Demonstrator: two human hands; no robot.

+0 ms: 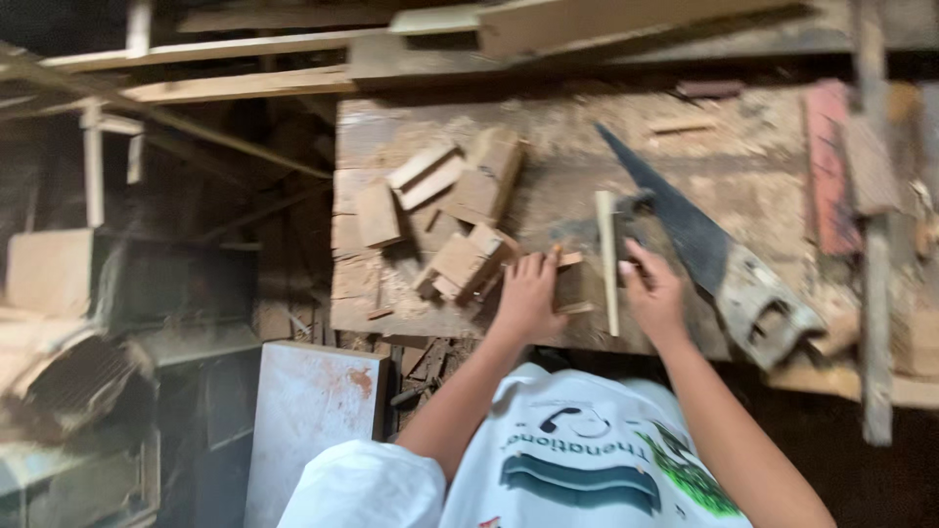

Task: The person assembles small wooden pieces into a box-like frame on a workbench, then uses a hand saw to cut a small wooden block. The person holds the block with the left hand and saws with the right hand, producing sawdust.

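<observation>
Wood strip (608, 259) in right hand (653, 293) grip, left hand (528, 298) holding a block (572, 284) near the bench edge (430, 328)

On the desk (743, 166), the left hand (528, 298) and the right hand (653, 293) lie near the front edge, with a small wood piece (570, 288) and an upright wooden strip (608, 259) between them. Just left of the left hand and behind it lies a heap of wood blocks (460, 205). A handsaw (714, 254) lies slantwise just right of the right hand, its handle toward the front edge and its blade running back behind that hand.
</observation>
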